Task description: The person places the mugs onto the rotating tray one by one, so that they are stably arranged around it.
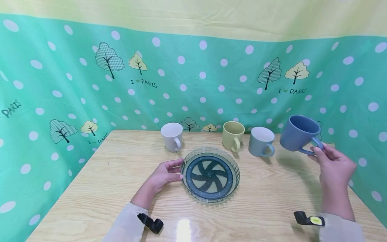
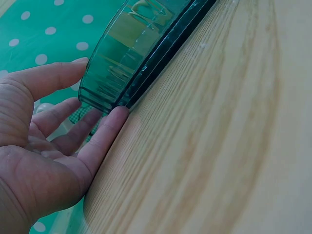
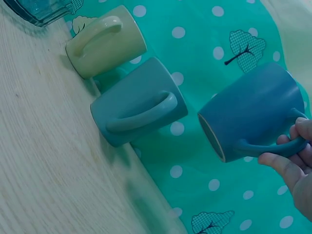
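Note:
My right hand (image 1: 335, 166) pinches the handle of a dark blue mug (image 1: 297, 134), which is off the table and slightly tilted. In the right wrist view the blue mug (image 3: 253, 112) shows its underside rim, clear of the wood. My left hand (image 1: 164, 176) touches the left side of a round, clear dish with a dark, spiral-patterned base (image 1: 188, 174). Seen from the left wrist, the left hand (image 2: 53, 141) has its fingers fairly straight, with fingertips against the dish's wall (image 2: 114, 63) and lower edge. The dish rests on the table.
Along the back of the wooden table (image 1: 105, 188) stand a white mug (image 1: 172, 136), a yellow-green mug (image 1: 232, 136) and a light blue-grey mug (image 1: 260, 143). Behind them hangs a green dotted curtain (image 1: 211, 87).

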`<state>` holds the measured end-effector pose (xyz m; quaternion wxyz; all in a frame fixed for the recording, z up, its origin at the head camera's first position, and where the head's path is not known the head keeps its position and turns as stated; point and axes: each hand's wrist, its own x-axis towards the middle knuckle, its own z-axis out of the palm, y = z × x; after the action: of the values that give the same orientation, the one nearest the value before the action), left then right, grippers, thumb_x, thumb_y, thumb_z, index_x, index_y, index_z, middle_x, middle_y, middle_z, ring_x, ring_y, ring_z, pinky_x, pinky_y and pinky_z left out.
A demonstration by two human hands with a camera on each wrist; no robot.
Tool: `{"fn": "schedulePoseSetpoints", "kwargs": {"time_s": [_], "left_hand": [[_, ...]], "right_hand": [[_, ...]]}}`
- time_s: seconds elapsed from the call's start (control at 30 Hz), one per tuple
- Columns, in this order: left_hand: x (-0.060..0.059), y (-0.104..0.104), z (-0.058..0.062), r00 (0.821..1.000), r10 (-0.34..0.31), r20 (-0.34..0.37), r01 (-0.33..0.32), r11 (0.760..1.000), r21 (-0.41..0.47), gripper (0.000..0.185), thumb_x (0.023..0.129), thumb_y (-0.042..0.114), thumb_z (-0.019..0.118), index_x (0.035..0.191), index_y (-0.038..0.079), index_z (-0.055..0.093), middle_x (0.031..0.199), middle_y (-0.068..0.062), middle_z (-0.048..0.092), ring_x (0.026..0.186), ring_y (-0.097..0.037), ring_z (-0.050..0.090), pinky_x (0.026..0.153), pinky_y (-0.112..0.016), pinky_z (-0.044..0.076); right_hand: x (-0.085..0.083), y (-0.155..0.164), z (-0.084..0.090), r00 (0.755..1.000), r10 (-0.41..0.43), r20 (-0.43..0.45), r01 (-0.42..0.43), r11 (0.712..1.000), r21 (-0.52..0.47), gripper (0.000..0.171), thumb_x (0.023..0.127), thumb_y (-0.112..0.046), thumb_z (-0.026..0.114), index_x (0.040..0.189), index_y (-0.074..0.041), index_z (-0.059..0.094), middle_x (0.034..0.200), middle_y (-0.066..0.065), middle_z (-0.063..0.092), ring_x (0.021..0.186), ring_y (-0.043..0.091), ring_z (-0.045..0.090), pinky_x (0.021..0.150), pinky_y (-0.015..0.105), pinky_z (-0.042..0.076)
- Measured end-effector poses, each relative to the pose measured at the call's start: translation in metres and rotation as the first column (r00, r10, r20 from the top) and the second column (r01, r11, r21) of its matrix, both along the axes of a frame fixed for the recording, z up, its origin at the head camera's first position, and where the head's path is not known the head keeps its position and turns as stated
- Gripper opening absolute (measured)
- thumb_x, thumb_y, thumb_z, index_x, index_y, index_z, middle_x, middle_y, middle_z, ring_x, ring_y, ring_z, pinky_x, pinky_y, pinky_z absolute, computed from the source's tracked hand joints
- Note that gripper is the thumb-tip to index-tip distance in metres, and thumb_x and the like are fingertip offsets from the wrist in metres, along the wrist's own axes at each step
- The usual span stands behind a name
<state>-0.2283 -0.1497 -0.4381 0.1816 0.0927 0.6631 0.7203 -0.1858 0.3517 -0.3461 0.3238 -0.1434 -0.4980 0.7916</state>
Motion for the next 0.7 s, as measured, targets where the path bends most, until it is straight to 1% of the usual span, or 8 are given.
{"fn": "schedulePoseSetpoints", "kwargs": {"time_s": [0.23, 0.5, 0.7], "left_hand": [[-0.001, 0.0, -0.001, 1.0, 0.002, -0.009, -0.002, 1.0, -0.01, 0.071, 0.082, -0.006, 0.069, 0.146, -0.004, 0.038, 0.146, -0.025, 0.042, 0.127, -0.037, 0.049, 0.09, -0.033, 0.055], [-0.001, 0.0, -0.001, 1.0, 0.002, -0.008, -0.002, 1.0, -0.005, 0.072, 0.081, -0.006, 0.07, 0.146, -0.004, 0.038, 0.146, -0.025, 0.041, 0.127, -0.037, 0.048, 0.09, -0.034, 0.055], [-0.001, 0.0, 0.0, 1.0, 0.005, -0.005, -0.005, 1.0, -0.008, 0.073, 0.081, -0.006, 0.071, 0.145, -0.004, 0.039, 0.146, -0.025, 0.042, 0.127, -0.037, 0.049, 0.09, -0.034, 0.055]], "right_hand": [[0.001, -0.007, 0.004, 0.999, 0.042, -0.021, -0.041, 0.999, 0.026, 0.041, 0.072, 0.002, 0.082, 0.111, 0.002, 0.072, 0.095, 0.007, 0.074, 0.08, 0.014, 0.073, 0.066, 0.028, 0.057], [0.0, -0.016, 0.007, 0.999, 0.042, -0.011, -0.041, 0.995, 0.086, 0.04, 0.073, 0.001, 0.082, 0.112, 0.003, 0.071, 0.092, 0.006, 0.074, 0.08, 0.015, 0.073, 0.065, 0.027, 0.058], [0.001, -0.021, 0.009, 0.996, 0.088, -0.014, -0.087, 0.992, 0.093, 0.04, 0.075, 0.003, 0.08, 0.114, 0.003, 0.07, 0.093, 0.006, 0.074, 0.081, 0.015, 0.073, 0.067, 0.028, 0.058]]}}
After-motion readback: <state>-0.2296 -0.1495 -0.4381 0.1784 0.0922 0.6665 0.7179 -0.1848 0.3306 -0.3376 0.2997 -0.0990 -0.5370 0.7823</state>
